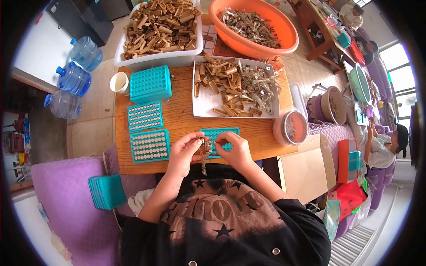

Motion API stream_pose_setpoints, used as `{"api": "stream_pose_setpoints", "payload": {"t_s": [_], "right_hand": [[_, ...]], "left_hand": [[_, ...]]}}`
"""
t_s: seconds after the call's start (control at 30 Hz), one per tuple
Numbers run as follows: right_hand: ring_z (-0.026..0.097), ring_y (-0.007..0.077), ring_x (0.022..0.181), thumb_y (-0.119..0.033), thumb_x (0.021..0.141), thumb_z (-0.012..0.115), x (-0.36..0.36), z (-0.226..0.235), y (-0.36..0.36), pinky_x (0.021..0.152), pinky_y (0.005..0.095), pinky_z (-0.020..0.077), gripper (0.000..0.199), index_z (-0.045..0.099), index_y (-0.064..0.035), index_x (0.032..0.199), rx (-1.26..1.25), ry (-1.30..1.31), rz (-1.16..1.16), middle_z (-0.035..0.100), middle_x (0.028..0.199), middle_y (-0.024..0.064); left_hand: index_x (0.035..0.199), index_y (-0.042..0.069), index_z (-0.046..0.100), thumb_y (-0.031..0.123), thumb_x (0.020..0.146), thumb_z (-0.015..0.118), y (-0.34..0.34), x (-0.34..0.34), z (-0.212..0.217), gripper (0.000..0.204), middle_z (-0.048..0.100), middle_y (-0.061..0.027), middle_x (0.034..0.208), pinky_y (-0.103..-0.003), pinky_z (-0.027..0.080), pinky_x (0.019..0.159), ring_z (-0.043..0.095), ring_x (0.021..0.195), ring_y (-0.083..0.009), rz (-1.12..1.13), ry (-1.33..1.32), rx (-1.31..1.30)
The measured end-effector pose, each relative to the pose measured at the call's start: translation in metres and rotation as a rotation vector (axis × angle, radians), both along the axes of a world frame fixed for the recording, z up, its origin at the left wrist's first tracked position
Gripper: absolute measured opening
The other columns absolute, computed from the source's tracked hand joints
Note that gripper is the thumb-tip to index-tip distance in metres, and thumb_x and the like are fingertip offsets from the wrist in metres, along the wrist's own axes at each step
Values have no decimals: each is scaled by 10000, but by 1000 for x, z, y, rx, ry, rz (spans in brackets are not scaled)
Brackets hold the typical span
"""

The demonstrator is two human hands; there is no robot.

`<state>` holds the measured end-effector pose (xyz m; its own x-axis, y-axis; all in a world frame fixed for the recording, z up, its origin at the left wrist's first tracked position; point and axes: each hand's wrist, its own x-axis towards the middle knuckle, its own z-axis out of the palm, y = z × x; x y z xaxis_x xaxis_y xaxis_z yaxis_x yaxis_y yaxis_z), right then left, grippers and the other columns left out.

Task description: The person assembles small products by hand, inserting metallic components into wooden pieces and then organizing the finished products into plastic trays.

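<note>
At the table's near edge, my left hand grips a small gold-brown casing with a thin part dangling below it. Close on its right, my right hand is closed in a pinch; whatever its fingertips hold is too small to make out. Partly hidden behind both hands lies a teal hole tray. Further off, a white shallow box contains loose brown casings on its left and a heap of silvery wired parts on its right.
Left on the wooden table are two filled teal trays, a teal tray stack and a white cup. A tub of casings and an orange basin stand beyond. A pink bucket and cardboard box are right.
</note>
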<state>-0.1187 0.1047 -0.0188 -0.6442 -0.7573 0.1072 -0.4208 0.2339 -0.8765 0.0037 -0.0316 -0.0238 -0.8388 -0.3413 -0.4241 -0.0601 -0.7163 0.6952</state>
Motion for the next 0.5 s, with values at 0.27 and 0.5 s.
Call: {"api": "stream_pose_setpoints", "payload": {"t_s": [0.27,0.5], "right_hand": [[649,223,772,25,726,687,8,15,-14,680,296,525,153,631,-12,863,-175,219,-39,655,837,94],[653,198,774,20,728,692,7,15,-10,681,280,527,135,656,-8,855,-159,103,3,663,852,92]], "left_hand": [[1197,6,530,46,913,530,10,-5,3,287,624,-68,1020,-295,565,744,628,908,-140,13,-8,-107],[1219,1,531,41,912,534,14,-3,1,310,624,-65,1050,-265,543,766,613,910,-110,-1,-13,-209]]}}
